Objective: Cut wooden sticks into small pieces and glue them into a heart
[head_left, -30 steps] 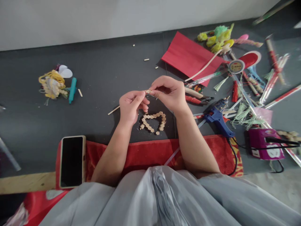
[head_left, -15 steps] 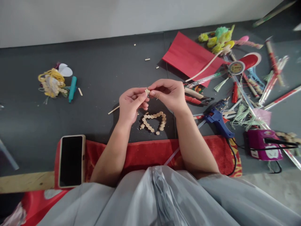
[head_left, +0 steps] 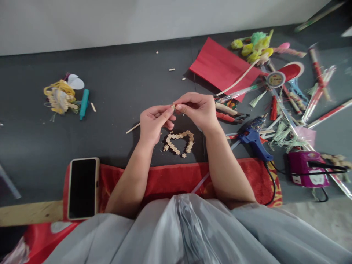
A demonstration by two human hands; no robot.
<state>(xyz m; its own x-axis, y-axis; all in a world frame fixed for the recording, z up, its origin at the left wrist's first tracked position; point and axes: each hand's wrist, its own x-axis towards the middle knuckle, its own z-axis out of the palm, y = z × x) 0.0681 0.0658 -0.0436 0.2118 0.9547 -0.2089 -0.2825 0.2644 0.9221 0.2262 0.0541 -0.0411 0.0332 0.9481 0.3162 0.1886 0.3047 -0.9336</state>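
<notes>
Between the fingertips of both hands is a small pale wooden piece (head_left: 173, 106), mostly hidden by the fingers. My left hand (head_left: 155, 119) pinches it from the left, while my right hand (head_left: 196, 108) closes thumb and forefinger on its right side. Just below the hands, a heart-shaped outline of small pale flower-like wooden clusters (head_left: 189, 141) lies on the dark table, with gaps in its lower part. One loose cluster (head_left: 184, 155) sits at its lower tip. A thin wooden stick (head_left: 133, 128) lies beside my left hand.
Right of my hands lie red paper (head_left: 220, 66), pliers (head_left: 228, 116), a blue glue gun (head_left: 255, 141) and a purple box (head_left: 308, 170). Left are a teal marker (head_left: 84, 104), yellow cord (head_left: 59, 88) and a phone (head_left: 83, 189). A red towel (head_left: 176, 179) lines the near edge.
My left fingers have shifted slightly and now cover more of the small wooden piece. My right hand stays almost still, and the heart outline has not changed.
</notes>
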